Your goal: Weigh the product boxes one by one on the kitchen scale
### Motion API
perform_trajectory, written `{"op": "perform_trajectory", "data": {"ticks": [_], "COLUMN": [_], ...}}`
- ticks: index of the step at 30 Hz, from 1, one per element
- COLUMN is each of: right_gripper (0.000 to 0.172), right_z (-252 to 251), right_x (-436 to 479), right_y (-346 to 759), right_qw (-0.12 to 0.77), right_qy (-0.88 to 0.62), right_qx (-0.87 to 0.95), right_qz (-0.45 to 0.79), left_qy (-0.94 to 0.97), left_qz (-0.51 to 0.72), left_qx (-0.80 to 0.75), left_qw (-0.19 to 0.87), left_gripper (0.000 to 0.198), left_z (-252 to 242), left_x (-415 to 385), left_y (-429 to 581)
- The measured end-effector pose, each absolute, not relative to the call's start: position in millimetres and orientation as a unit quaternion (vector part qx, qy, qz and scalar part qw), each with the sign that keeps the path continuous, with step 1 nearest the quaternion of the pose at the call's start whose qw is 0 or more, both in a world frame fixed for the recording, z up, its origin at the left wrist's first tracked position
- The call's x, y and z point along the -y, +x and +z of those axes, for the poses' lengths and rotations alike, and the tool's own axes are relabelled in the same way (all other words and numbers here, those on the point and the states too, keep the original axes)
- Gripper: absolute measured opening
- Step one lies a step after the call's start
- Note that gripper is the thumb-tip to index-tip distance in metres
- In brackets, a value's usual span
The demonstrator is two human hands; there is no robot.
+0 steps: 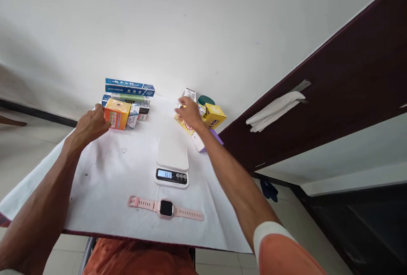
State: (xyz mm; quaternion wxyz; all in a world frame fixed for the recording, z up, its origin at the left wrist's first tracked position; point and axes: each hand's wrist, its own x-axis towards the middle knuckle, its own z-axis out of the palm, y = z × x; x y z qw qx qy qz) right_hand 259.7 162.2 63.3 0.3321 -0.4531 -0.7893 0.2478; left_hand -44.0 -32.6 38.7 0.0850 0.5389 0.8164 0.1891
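Observation:
My left hand (90,124) is curled against the left side of an orange box (117,113) at the far left of the white table (104,190). My right hand (189,111) reaches over a pile of small boxes at the far right, fingers bent on a white item I cannot make out. A yellow box (215,115) lies just right of that hand. A white kitchen scale (172,162) with a lit display stands in the middle. A pink smartwatch (165,208) lies flat near the front edge.
Blue and white toothpaste-like boxes (129,87) are stacked behind the orange box. A dark wooden door (333,92) with a white cloth (275,109) on its handle stands at the right. A white wall rises behind the table.

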Motion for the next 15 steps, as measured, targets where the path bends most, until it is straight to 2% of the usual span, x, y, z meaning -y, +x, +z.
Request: {"op": "perform_trajectory", "data": {"ticks": [2, 4, 6, 9, 15], "right_gripper": [0.046, 0.054, 0.063, 0.071, 0.061], "right_z": [75.7, 75.9, 68.1, 54.7, 48.5], "right_x": [-183.9, -201.1, -212.7, -223.5, -236.5], "right_y": [289.2, 307.7, 315.5, 313.8, 307.3], "right_qw": [0.29, 0.216, 0.172, 0.148, 0.106], "right_qy": [-0.503, -0.561, -0.592, -0.589, -0.579], "right_qx": [0.809, 0.799, 0.787, 0.794, 0.806], "right_qz": [0.092, 0.013, -0.01, -0.026, -0.058], "left_qy": [0.528, 0.495, 0.47, 0.493, 0.51], "left_qz": [0.22, 0.274, 0.303, 0.296, 0.291], "left_qx": [-0.819, -0.825, -0.829, -0.818, -0.809], "left_qw": [0.047, 0.014, 0.008, 0.021, 0.021], "left_gripper": [0.053, 0.062, 0.061, 0.048, 0.027], "left_z": [54.9, 67.3, 72.9, 69.5, 56.2], "left_x": [38.7, 43.2, 45.3, 44.2, 36.6], "left_y": [-27.6, -12.6, -3.2, 1.7, -1.7]}}
